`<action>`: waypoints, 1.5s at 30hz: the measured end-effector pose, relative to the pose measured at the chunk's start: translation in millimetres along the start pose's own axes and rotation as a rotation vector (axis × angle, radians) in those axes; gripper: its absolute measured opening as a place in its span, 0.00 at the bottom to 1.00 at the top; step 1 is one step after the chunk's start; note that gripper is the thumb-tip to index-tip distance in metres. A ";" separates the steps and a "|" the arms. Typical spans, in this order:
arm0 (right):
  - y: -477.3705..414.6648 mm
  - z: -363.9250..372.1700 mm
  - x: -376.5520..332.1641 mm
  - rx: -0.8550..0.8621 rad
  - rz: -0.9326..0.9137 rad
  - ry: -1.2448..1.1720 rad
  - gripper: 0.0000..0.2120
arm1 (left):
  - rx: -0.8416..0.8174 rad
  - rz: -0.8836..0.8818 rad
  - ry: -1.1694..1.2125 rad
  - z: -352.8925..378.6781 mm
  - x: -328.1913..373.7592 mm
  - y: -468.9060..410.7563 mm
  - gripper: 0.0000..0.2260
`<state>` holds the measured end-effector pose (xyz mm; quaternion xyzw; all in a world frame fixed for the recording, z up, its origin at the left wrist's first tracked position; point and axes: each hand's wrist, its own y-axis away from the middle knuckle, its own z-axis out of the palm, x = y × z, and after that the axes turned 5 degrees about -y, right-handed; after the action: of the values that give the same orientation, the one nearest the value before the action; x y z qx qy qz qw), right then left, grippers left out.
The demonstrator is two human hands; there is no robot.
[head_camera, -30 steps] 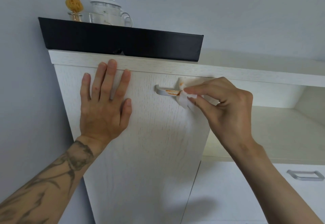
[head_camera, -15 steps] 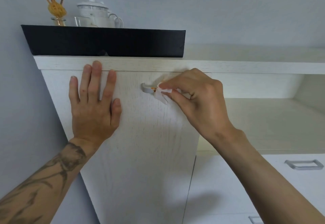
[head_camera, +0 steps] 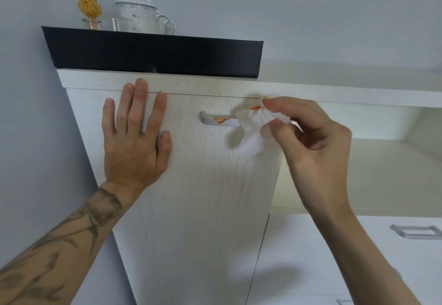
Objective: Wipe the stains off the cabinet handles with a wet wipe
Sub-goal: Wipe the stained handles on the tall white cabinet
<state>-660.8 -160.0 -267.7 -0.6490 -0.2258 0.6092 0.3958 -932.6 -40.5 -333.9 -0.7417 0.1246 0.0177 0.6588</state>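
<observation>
Now my right hand (head_camera: 311, 137) has pulled back to the right end of the handle (head_camera: 220, 121), after sitting over its middle half a second ago, and the pass has uncovered the metal again. My fingers are pinching the wet wipe (head_camera: 253, 130) in a crumpled bunch, and it has an orange smear near its top edge, so it has picked up some of the mess. An orange stain (head_camera: 220, 119) is still there on the middle of the handle, thinner than the streak I saw a second ago, so I judge this handle is only partly clean and needs at least one more pass, best with a clean fold of the wipe. My left hand (head_camera: 136, 137) stays spread flat against the cabinet door (head_camera: 196, 197), left of the handle, steadying it. Lower right, a second handle (head_camera: 417, 231) sits on a drawer; I cannot tell from here whether it is stained.
</observation>
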 end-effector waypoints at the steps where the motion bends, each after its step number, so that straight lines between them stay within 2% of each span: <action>1: 1.7 4.2 1.4 -0.023 -0.009 0.009 0.09 | 0.000 0.000 0.001 0.0 0.1 -0.2 0.28; 3: 2.0 12.6 5.2 -0.044 -0.057 0.070 0.06 | 0.001 0.004 -0.004 0.2 -0.1 -0.2 0.28; 9: -7.7 38.3 10.6 -0.085 -0.178 0.173 0.06 | -0.007 0.001 -0.005 0.2 -1.1 0.4 0.28; 12: -11.7 46.7 15.4 -0.153 -0.291 0.313 0.07 | -0.012 -0.001 0.008 -0.5 -0.5 0.3 0.27; 19: -16.7 35.5 23.9 -0.235 -0.456 0.501 0.05 | -0.020 0.006 0.002 -0.4 -1.6 0.1 0.27; 25: -15.9 18.4 25.1 -0.165 -0.429 0.499 0.05 | -0.028 0.002 0.000 -1.9 -1.1 -0.2 0.27; 31: -17.8 50.2 26.3 -0.250 -0.454 0.474 0.05 | -0.037 0.003 -0.002 -2.0 -1.3 -0.4 0.27; 35: -18.8 23.5 27.6 -0.238 -0.494 0.504 0.05 | -0.033 0.005 0.007 -2.6 -1.5 -0.2 0.27; 39: -15.3 -5.2 29.2 -0.151 -0.430 0.544 0.03 | -0.029 0.016 0.004 -2.4 -1.0 -0.6 0.28; 45: -10.6 52.1 27.8 -0.188 -0.461 0.466 0.06 | -0.029 0.005 0.018 -1.6 -1.6 0.5 0.28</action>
<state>-704.9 -119.8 -273.5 -0.7362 -0.3252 0.3155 0.5027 -934.5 -41.9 -333.9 -0.7511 0.1323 0.0146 0.6466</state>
